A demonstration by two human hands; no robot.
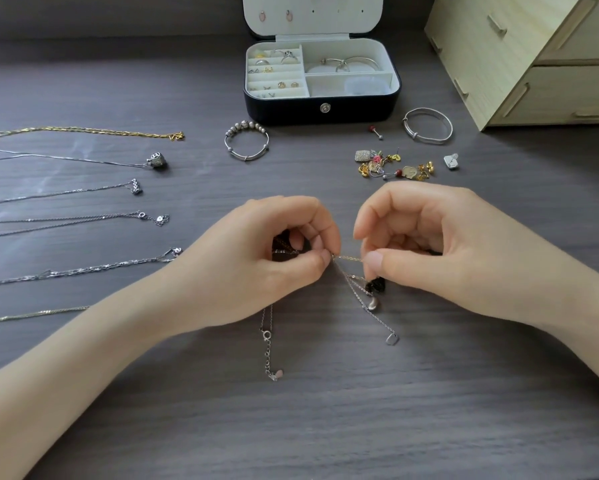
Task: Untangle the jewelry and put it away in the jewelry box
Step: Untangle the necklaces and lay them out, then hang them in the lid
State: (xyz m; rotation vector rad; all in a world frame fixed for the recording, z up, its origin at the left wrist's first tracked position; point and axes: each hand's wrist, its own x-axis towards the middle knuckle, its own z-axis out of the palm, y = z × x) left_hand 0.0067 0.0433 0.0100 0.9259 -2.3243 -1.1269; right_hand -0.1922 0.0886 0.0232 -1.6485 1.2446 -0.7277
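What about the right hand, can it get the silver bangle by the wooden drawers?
Probably, once it lets go: the right hand pinches the tangled chains, and only a low earring pile lies between it and the bangle.

Necklaces (76,221) lie left of hands (326,258); jewelry box (321,81) behind.

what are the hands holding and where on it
A thin gold chain from the tangled necklaces. The left hand and right hand each pinch it between thumb and forefinger, a short stretch taut between them; the rest dangles below.
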